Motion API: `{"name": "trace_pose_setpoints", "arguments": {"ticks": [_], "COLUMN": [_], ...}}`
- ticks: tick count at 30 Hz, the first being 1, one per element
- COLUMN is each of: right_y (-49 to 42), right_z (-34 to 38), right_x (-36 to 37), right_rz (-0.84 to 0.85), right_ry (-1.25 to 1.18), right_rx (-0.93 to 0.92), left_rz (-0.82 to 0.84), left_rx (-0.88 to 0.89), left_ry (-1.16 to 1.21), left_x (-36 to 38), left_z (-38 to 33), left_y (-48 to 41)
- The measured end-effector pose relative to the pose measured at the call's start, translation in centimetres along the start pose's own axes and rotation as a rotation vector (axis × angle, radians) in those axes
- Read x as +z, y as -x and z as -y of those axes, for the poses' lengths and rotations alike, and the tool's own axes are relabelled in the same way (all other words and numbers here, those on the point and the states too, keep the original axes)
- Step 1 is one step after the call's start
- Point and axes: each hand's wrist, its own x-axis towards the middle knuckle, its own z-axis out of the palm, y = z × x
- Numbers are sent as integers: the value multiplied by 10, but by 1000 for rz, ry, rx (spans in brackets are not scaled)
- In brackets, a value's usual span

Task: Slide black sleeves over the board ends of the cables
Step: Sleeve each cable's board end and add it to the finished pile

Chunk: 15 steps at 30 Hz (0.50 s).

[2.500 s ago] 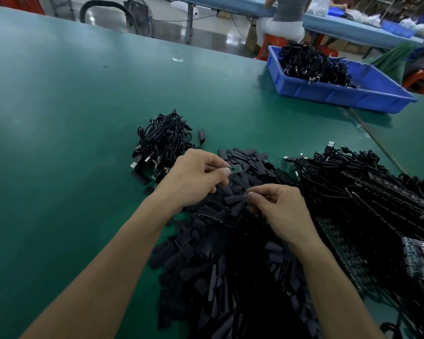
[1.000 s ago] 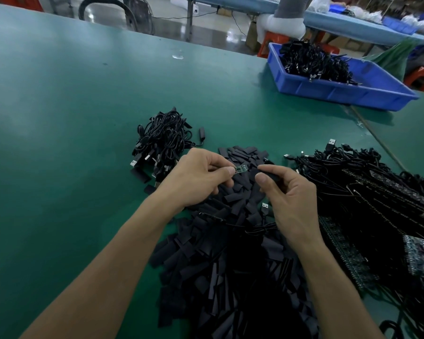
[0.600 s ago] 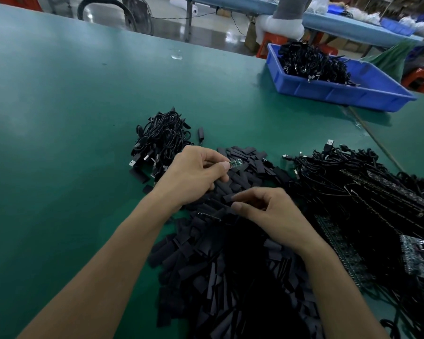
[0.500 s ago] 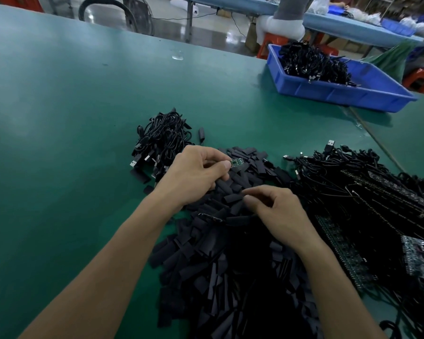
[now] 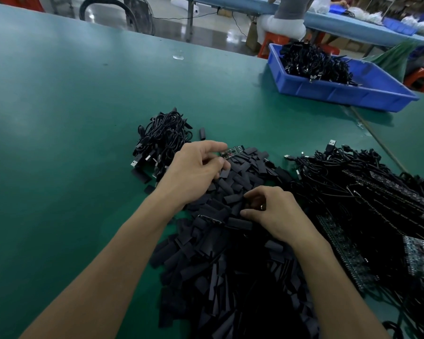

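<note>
My left hand (image 5: 196, 172) pinches the small green board end of a cable (image 5: 231, 152), which sticks out to the right past my fingertips. My right hand (image 5: 272, 212) lies lower, on a big pile of flat black sleeves (image 5: 220, 255), and its thumb and fingers curl round one black sleeve (image 5: 239, 223) in the pile. A bundle of sleeved black cables (image 5: 163, 140) sits left of my left hand. Bare-board cables (image 5: 367, 192) are heaped at the right.
A blue tray (image 5: 340, 91) holding black cables stands at the back right on the green table (image 5: 59, 118). One loose sleeve (image 5: 202, 133) lies beside the left bundle. A person sits at another bench behind the table.
My right hand has dropped from near the board down into the sleeve pile and picks at a sleeve there. My left hand keeps holding the board, now raised slightly.
</note>
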Motion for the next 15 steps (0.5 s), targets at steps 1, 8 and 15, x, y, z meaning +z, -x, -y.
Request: {"name": "trace_pose_setpoints", "arguments": {"ticks": [1,8,15], "right_y": [0,1,3], "right_z": [0,1,7], "right_x": [-1,-4,-9], "right_rz": [17,57,-194], "right_ry": [16,0,-218], "right_rx": [2,-11,-154], "left_rz": [-2,-16,4], "left_rx": [6,-7,-15], "left_ry": [2,38,31], "left_x": [-1,0,-2], "left_z": [0,-2,-1], "left_y": [0,1,1]}}
